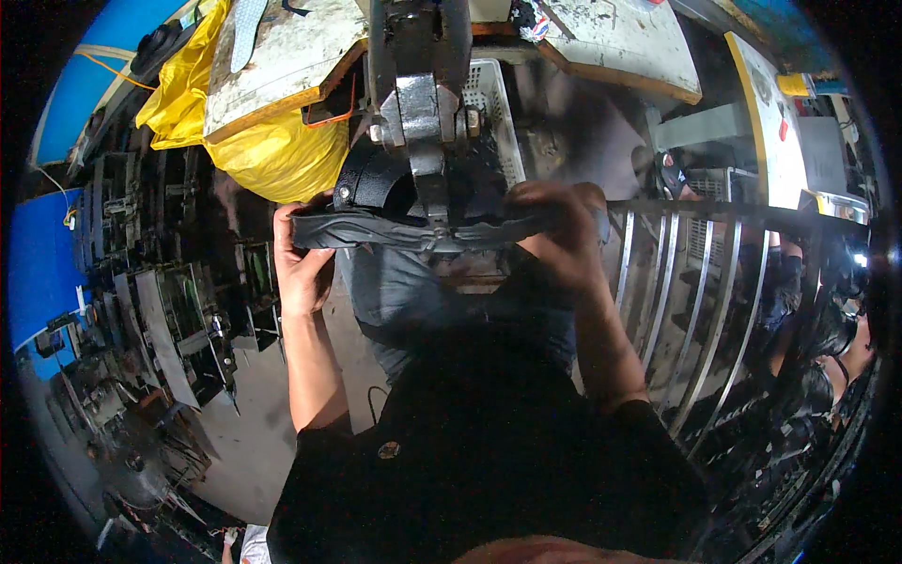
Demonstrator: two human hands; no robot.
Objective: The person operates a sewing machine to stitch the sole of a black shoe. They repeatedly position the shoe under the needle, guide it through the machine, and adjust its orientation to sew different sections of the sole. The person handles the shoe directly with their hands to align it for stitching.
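A black leather-like piece (376,230) with a folded, creased edge stretches across in front of me, under the head of a dark metal machine (418,108). My left hand (305,268) is closed round its left end, thumb below and fingers along the edge. At the other end my right hand (567,230) grips the piece too, slightly smeared by motion. A curved black flap (374,183) with a small round rivet rises behind the edge, left of the machine's narrow lower tip (430,188). That tip meets the piece about its middle; the exact contact is hidden.
White worktops (291,61) with worn edges flank the machine. A yellow bag (282,155) hangs at the left, and a white plastic basket (507,122) stands behind. Metal racks (160,320) fill the left side; a barred metal frame (695,291) stands right, with another person (836,367) beyond.
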